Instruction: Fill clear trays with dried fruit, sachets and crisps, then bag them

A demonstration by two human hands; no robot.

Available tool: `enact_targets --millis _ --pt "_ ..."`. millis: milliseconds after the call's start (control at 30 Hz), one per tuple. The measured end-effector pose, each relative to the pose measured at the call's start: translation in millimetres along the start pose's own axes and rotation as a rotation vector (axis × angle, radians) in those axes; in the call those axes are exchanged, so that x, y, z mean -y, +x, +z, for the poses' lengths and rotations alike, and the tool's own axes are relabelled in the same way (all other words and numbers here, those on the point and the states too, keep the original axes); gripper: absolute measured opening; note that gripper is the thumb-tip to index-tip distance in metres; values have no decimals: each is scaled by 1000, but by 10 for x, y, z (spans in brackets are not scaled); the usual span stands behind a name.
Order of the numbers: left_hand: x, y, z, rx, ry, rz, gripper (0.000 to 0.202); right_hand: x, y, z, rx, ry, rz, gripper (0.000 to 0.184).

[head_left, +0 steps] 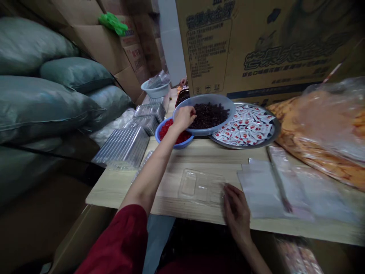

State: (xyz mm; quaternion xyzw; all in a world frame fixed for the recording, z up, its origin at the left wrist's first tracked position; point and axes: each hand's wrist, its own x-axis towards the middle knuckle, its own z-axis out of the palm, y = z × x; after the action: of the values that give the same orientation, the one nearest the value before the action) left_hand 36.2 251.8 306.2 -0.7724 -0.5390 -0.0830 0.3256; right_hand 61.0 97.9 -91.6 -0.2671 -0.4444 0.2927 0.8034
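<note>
A clear plastic tray lies on a table. At its right edge is the person's right hand, fingers curled, grip unclear. Beyond the tray, the left hand bends over a bowl of dark pieces, fingertips close together; whether they hold anything cannot be told.

The carton reads — 芒果大金 (rest unclear).

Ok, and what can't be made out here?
All in the head view:
Left hand: whether it pinches any dark pieces, hidden by the hand itself.
Red pieces: partly behind the left forearm.
Right hand: its contact with the clear tray, blurred.
White packets: print too small.
</note>
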Motion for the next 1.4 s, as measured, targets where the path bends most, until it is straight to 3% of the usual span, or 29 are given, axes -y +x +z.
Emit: enact_targets --millis 100,200,300,433,533,733,900,967,1033,1100,1200,1267,1400 --pt "-128 234 237 246 217 -144 14 -12 -9 -7 -20 -1 8 34" --pt "-100 327 416 282 274 -208 21 32 4 -36 -28 21 27 33" --pt "99 373 519 167 126 -174 17 80 21 -59 -17 49 46 31" --pt "451 395 560 -92 -272 -34 9 103 8 -77 12 55 39 31" --pt "582 348 539 -95 -328 -4 9 101 -11 -80 48 41 15 29" --pt "523 280 540 -62 -278 19 13 98 -11 -65 85 21 -6 27" --pt "415 245 449 -321 -388 -33 15 122 -47 -104 139 -39 -78 32" --pt "245 48 349 -399 -525 -4 15 114 -78 -129 195 -64 -121 36" --pt "-20 -330 271 -401 -638 81 18 89 -107 -148 244 -83 -154 40" --pt "-307 -846 284 -279 -649 211 29 56 -124 -162 271 -102 -186 41" --pt "-581 -1627 540 62 -520 345 21 13 -125 -179 296 -119 -214 30" --pt "-612 -1983 806 194 -447 387 19 -4 -114 -196 308 -126 -209 21" --pt "-514 -2203 1204 319 -415 456 20 -4 -80 -245 330 -121 -195 17"
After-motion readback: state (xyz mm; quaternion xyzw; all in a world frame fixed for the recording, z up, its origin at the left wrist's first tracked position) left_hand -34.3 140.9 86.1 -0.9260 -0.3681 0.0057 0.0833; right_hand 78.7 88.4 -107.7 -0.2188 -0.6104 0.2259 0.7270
